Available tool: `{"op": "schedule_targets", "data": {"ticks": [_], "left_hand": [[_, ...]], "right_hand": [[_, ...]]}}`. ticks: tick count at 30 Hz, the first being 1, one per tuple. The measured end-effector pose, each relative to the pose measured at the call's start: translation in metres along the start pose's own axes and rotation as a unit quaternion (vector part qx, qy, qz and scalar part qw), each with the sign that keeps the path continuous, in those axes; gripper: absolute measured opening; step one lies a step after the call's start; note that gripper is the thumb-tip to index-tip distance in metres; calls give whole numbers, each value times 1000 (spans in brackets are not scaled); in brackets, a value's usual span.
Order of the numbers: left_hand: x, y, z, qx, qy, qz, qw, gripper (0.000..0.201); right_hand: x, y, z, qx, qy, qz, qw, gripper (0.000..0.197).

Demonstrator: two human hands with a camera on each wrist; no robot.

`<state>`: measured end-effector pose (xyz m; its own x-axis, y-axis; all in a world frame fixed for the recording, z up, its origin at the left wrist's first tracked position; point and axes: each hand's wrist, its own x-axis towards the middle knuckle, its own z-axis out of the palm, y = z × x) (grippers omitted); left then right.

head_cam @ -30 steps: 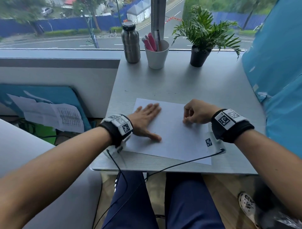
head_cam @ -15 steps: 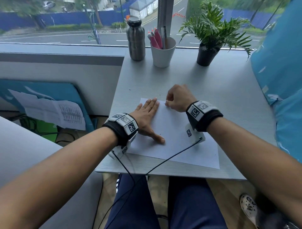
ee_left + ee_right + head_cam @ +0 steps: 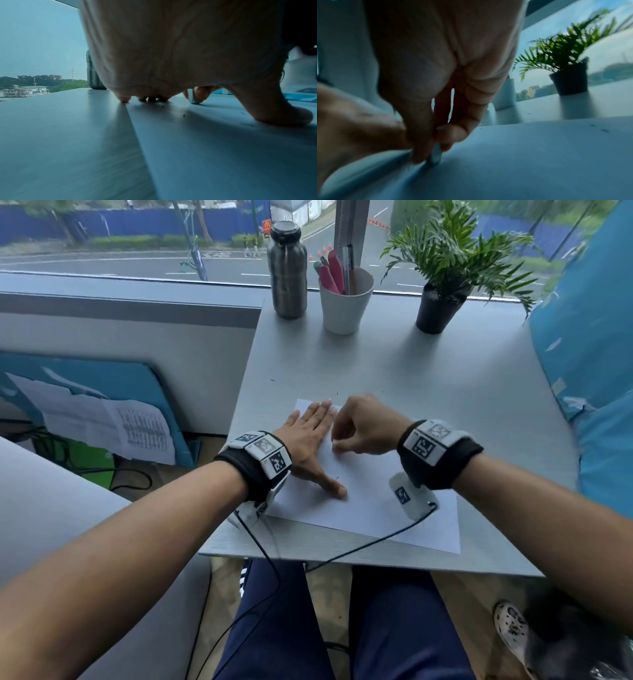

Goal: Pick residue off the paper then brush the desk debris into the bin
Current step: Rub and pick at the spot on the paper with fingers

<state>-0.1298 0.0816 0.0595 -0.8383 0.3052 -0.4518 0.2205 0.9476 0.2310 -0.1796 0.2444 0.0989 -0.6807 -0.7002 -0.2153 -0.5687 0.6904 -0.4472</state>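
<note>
A white paper sheet (image 3: 376, 508) lies on the grey desk (image 3: 445, 392) near its front edge. My left hand (image 3: 317, 440) presses flat on the sheet's far-left part, fingers straight and thumb spread. Right beside it, my right hand (image 3: 337, 445) pinches a small pale eraser-like piece (image 3: 435, 152) between thumb and fingers, with its tip on the paper. The piece also shows in the left wrist view (image 3: 193, 97). Tiny dark specks (image 3: 183, 115) lie on the sheet, and more specks (image 3: 272, 380) lie on the desk beyond it. No bin is in view.
A steel bottle (image 3: 287, 268), a white cup of pens (image 3: 346, 302) and a potted plant (image 3: 438, 306) stand along the window. Blue fabric (image 3: 589, 337) borders the desk's right side. A black cable (image 3: 359, 549) crosses the front edge.
My right hand moved left from the paper's right part to its far edge, then drew back a little beside my left fingers. The left hand stayed flat on the sheet.
</note>
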Motion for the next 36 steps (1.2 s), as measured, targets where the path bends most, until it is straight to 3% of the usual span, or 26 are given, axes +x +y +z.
{"op": "schedule_targets", "data": {"ticks": [2,6,11,16,20,25,29,33,36], "left_hand": [[-1,-1,0,-5,0,1,1000,157],[0,1,1,4,1,-1,1000,156],[0,-2,1,2,3,4,1000,158],[-1,3,-1,6,0,2,1000,157],[-1,0,0,-4,7,4,1000,160],[0,3,0,6,3,-1,1000,158],[0,-1,0,-1,8,-1,1000,160],[1,3,-1,6,1,-4,1000,158],[0,1,-1,4,-7,-3,1000,158]], "right_hand": [[9,12,-10,15,-20,18,1000,8],[24,33,-19,23,102,62,993,11],[16,13,-13,14,-44,6,999,6],[35,29,-23,19,92,57,994,8],[21,10,-8,11,-8,3,1000,7],[34,30,-22,27,88,77,993,7],[28,18,-11,17,7,20,1000,4],[29,36,-19,46,109,81,990,8],[20,21,-5,22,34,17,999,8]]}}
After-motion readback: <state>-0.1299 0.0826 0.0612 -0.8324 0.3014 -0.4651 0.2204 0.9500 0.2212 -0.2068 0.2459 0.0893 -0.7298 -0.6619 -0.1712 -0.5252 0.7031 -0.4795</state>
